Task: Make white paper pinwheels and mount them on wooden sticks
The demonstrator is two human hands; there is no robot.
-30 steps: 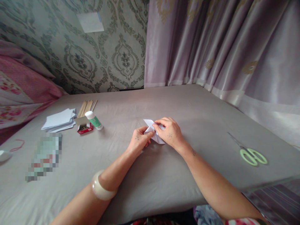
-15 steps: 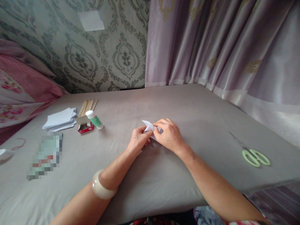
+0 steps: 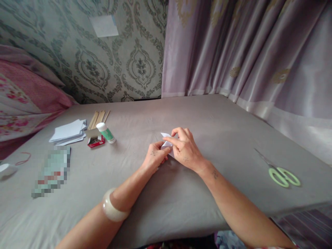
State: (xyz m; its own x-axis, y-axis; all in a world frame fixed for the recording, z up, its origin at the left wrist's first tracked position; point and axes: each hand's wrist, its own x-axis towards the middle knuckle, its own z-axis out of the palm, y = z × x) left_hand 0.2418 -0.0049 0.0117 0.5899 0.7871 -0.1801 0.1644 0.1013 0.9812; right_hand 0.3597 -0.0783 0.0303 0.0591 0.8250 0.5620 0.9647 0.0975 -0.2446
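Right hand [image 3: 185, 150] has slid up and left over the folded paper [image 3: 165, 135] since the earlier frame, so the lower point is now covered and only the top corner and a sliver show. Head view: paper sits mid-surface, pinned between both hands, low on the grey sheet [image 3: 181, 207]. Left hand [image 3: 155, 155] has its fingers curled in, grasping the paper's left edge. Right fingers [image 3: 169, 141] are pinched on the paper from above, index laid across it, the hands touching each other. White bangle [image 3: 111, 209] on the left wrist. Far left: stack of white sheets [image 3: 68, 131], wooden sticks [image 3: 98, 116] behind it, small red box [image 3: 95, 140] with a green-labelled glue stick [image 3: 106, 133] just beside it. Green-handled scissors [image 3: 282, 174] lie well apart on the right, near the curtain [image 3: 246, 52].
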